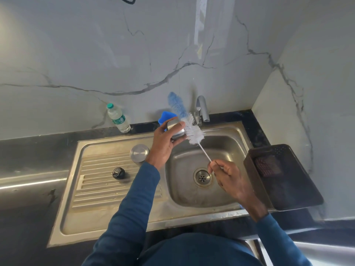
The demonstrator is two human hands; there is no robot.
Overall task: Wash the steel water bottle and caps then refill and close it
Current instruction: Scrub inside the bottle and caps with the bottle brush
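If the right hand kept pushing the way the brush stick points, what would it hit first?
Probably the steel cap gripped by the left hand: the right hand pinches the brush aimed up-left there. Depth is unclear from one view.

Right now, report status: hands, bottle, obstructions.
Left hand grips steel bottle over the sink. Right hand pinches bottle brush handle, bristles outside the bottle. Both caps on the drainboard, nothing blocking.

Pale marble-look wall panels (pixel 96 54) with grey veins meet in a corner at the far right. Below them runs a dark stone countertop (pixel 28 150), with a steel sink unit (pixel 115 223) set into it. Soft light glints off the panels.
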